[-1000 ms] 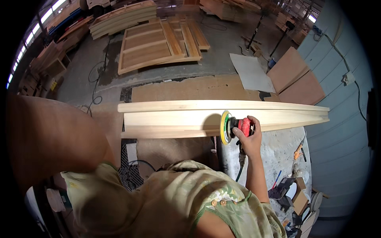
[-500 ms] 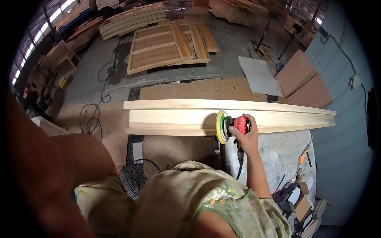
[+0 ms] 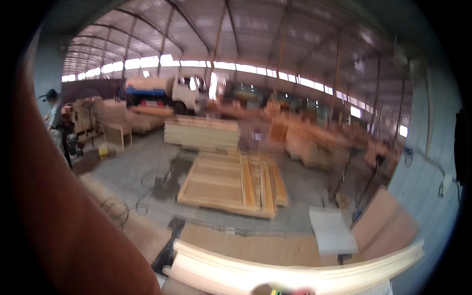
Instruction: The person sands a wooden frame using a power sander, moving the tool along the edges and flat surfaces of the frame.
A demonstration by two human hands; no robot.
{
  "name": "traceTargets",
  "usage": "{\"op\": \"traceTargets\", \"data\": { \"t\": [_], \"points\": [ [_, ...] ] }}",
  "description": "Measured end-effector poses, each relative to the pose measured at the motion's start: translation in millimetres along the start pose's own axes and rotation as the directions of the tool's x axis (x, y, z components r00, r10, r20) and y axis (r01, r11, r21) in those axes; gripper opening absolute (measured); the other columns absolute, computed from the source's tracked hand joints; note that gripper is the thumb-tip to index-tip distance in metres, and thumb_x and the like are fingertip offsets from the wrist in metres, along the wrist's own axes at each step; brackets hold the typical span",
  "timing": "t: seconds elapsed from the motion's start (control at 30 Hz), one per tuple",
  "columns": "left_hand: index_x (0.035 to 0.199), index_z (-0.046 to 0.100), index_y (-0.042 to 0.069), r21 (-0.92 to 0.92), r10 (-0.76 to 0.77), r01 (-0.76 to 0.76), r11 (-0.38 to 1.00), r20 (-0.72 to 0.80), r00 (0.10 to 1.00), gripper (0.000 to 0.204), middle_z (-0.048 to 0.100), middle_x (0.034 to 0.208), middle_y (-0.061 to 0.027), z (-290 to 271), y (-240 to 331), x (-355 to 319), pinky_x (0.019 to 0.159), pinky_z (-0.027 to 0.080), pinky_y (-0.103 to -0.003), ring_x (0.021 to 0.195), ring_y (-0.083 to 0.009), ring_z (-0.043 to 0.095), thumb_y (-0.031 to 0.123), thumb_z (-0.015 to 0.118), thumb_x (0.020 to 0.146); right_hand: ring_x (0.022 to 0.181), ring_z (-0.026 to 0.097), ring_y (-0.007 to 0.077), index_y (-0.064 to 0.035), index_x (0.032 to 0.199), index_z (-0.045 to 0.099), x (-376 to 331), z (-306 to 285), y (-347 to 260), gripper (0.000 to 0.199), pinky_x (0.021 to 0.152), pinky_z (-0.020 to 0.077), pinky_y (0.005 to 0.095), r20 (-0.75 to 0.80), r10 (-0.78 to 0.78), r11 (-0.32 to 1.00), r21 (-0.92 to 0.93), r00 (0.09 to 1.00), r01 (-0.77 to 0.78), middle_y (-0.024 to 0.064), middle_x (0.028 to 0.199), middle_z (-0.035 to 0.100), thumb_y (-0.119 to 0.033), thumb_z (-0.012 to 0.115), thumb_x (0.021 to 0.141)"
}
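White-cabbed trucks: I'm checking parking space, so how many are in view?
1: a white-cabbed truck, upper left of centre, beyond the stack of pale, flat wooden panels. The blur in the background may hide others.

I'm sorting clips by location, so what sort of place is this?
Probably a woodworking shop in a large industrial hall: a long pale wooden piece lies in front, a stack of pale panels stands beyond it, and a high roof spans overhead.

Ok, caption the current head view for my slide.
Blurred view of a workshop hall: a long, pale wooden moulding across the foreground, framed wooden panels behind it, a white-cabbed truck beyond.
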State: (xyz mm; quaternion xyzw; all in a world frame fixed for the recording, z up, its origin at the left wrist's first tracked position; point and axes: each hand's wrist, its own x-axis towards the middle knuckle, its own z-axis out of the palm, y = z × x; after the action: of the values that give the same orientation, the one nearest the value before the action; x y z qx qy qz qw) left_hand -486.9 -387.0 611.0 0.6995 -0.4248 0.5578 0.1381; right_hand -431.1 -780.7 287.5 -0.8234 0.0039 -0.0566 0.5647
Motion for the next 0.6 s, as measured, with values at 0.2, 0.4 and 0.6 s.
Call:
{"op": "traceTargets", "data": {
  "t": [0.2,0.4,0.6],
  "points": [
    [0.138,0.034,-0.003,0.016,0.048,-0.048,0.999,-0.040,0.998,0.070,0.040,0.139,-0.0210,32,-19,-11,0.114,0.020,-0.046,0.135,-0.0365,0.031,0.019,0.059,0.076,0.097,0.057,0.0288,0.0055,0.116,0.050,48,18,-66,0.070,0.085,0.0477,0.0368,-0.143,-0.394,0.884,-0.329,0.908,0.332,0.0183,0.106,0.056,-0.021,0.085,0.061],
    [0.137,0.034,-0.004,0.114,-0.141,0.146,0.983,-0.054,0.989,0.071,0.041,0.138,-0.0219,15,-30,-54,0.114,0.020,-0.045,0.135,-0.0372,0.032,0.017,0.061,0.075,0.101,0.056,0.0397,-0.0084,0.125,0.047,81,37,-95,0.064,0.078,0.0510,0.0458,0.098,-0.338,0.683,-0.658,0.936,0.316,0.0180,0.117,0.049,-0.018,0.076,0.069],
    [0.141,0.028,-0.002,0.072,-0.840,0.918,0.389,0.437,0.322,0.072,0.040,0.139,-0.0225,64,-75,-258,0.113,0.022,-0.040,0.136,-0.0348,0.031,0.000,0.053,0.074,0.085,0.061,0.0373,-0.0112,0.119,0.054,67,83,-123,0.056,0.068,0.0536,0.0456,0.200,-0.314,0.551,-0.758,0.928,0.350,0.0183,0.115,0.050,-0.024,0.077,0.070]
  ]
}}
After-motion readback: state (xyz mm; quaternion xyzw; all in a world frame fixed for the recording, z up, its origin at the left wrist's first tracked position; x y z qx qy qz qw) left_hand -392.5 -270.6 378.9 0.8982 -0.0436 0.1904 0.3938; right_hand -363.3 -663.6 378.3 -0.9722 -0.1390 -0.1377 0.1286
